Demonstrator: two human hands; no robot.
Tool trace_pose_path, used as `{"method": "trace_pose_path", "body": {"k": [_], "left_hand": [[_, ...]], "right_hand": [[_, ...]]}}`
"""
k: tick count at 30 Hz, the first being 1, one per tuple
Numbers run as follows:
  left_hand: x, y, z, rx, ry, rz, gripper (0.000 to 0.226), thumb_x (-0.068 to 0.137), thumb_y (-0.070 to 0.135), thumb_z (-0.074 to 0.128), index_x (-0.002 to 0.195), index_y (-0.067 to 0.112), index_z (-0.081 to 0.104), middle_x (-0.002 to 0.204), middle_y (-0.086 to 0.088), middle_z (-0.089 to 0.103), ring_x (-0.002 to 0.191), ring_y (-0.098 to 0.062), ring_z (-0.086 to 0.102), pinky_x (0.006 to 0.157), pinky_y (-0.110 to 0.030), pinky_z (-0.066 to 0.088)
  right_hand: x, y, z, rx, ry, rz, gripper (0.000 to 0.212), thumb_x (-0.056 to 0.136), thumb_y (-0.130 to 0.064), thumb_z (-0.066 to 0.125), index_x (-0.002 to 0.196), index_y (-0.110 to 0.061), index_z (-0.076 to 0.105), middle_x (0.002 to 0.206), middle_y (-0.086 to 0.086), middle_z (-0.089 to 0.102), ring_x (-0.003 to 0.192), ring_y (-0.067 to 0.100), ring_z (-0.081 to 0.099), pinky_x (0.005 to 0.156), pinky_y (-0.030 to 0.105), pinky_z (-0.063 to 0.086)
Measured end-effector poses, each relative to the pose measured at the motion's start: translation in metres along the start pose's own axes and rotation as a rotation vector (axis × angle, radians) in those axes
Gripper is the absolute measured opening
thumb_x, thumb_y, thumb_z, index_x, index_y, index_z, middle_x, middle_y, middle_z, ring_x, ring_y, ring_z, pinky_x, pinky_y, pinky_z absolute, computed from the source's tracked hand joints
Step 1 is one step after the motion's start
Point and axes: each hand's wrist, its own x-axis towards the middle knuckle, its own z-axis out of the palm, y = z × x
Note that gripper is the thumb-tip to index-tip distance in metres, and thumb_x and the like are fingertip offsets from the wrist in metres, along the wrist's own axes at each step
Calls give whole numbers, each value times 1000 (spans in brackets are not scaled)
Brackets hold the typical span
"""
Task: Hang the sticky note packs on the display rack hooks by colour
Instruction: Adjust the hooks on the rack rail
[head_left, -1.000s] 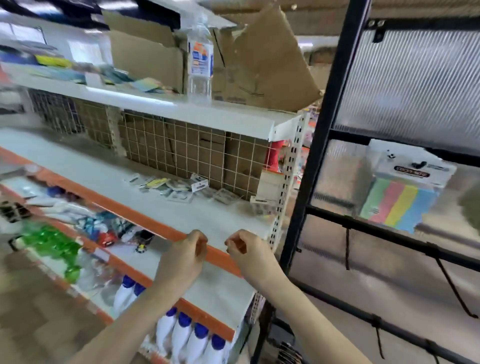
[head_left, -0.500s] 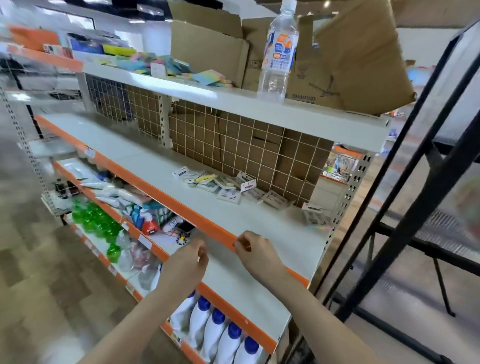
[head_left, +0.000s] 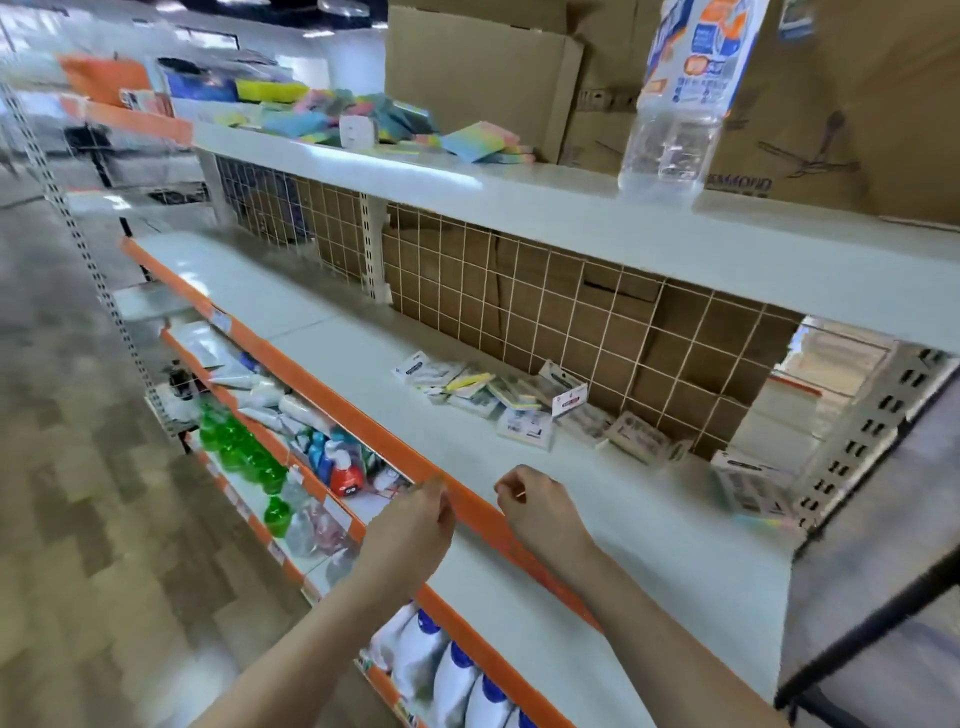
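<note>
Colourful sticky note packs (head_left: 480, 140) lie in a loose pile on the top white shelf, far left of centre. More small carded packs (head_left: 498, 395) are scattered at the back of the middle shelf against the wire grid, and one pack (head_left: 748, 483) sits near its right end. My left hand (head_left: 410, 530) and right hand (head_left: 540, 512) hover close together over the shelf's orange front edge, fingers curled, holding nothing. Only a black bar of the display rack (head_left: 883, 623) shows at the lower right.
A clear water bottle (head_left: 675, 104) stands on the top shelf in front of cardboard boxes (head_left: 478, 67). Lower shelves hold green bottles (head_left: 234, 447) and white bottles with blue caps (head_left: 457, 680). An aisle floor runs along the left.
The view has swung left, away from the black rack and its hanging multicolour pack, toward the shelves. Both hands stay curled near the orange edge.
</note>
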Motion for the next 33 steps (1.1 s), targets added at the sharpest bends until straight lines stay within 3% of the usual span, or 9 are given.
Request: {"method": "trace_pose_path", "body": {"k": [3, 7, 12, 20, 24, 27, 30, 33], "left_hand": [[31, -3, -1, -12, 13, -13, 17, 96, 20, 38, 106, 18, 52, 100, -4, 61, 87, -23, 59, 66, -32, 45], [67, -15, 2, -45, 16, -27, 23, 95, 21, 41, 114, 21, 53, 109, -3, 61, 96, -24, 60, 78, -37, 51], [106, -36, 6, -65, 46, -3, 23, 95, 19, 40, 114, 21, 54, 113, 0, 60, 100, -22, 57, 76, -33, 49], [190, -73, 15, -114, 76, 93, 33, 93, 12, 46, 125, 15, 49, 122, -6, 52, 118, -24, 45, 86, -35, 41], [236, -92, 16, -127, 78, 173, 36, 88, 6, 51, 124, 6, 50, 125, -14, 52, 119, -32, 44, 91, -38, 40], [266, -98, 20, -121, 0, 255, 34, 89, 9, 49, 123, 4, 49, 125, -15, 50, 118, -32, 43, 91, -36, 37], [281, -97, 22, -123, -17, 377, 37, 87, 20, 43, 115, 1, 56, 116, -18, 57, 110, -36, 51, 91, -36, 36], [294, -106, 38, -58, -38, 415, 43, 79, 30, 45, 105, 1, 63, 104, -19, 65, 94, -39, 63, 84, -39, 49]], "right_hand": [[33, -1, 8, -6, -39, 16, 17, 91, -19, 51, 95, -10, 64, 102, 3, 68, 97, 21, 61, 83, 31, 47], [67, -5, 20, -31, -69, 27, 18, 93, -21, 50, 97, -11, 64, 104, 4, 67, 99, 21, 60, 86, 33, 46], [100, -9, 34, -62, -62, 30, 16, 92, -18, 50, 102, -14, 63, 107, 1, 64, 102, 19, 57, 85, 29, 41], [173, -39, 52, -73, 112, 110, 29, 95, -17, 45, 119, -16, 60, 122, 3, 60, 120, 20, 50, 92, 27, 37], [215, -53, 58, -257, 182, 143, 36, 91, -16, 47, 126, -11, 54, 130, 11, 52, 123, 26, 43, 97, 30, 32], [235, -47, 74, -361, 117, 158, 48, 92, -24, 52, 136, -7, 44, 139, 14, 43, 132, 29, 36, 106, 32, 27], [237, -37, 93, -487, 159, 172, 64, 83, -27, 64, 139, -7, 43, 141, 15, 46, 132, 33, 41, 108, 40, 33], [235, -34, 104, -572, 189, 175, 65, 76, -29, 69, 135, -11, 49, 138, 12, 49, 126, 32, 48, 102, 42, 41]]}}
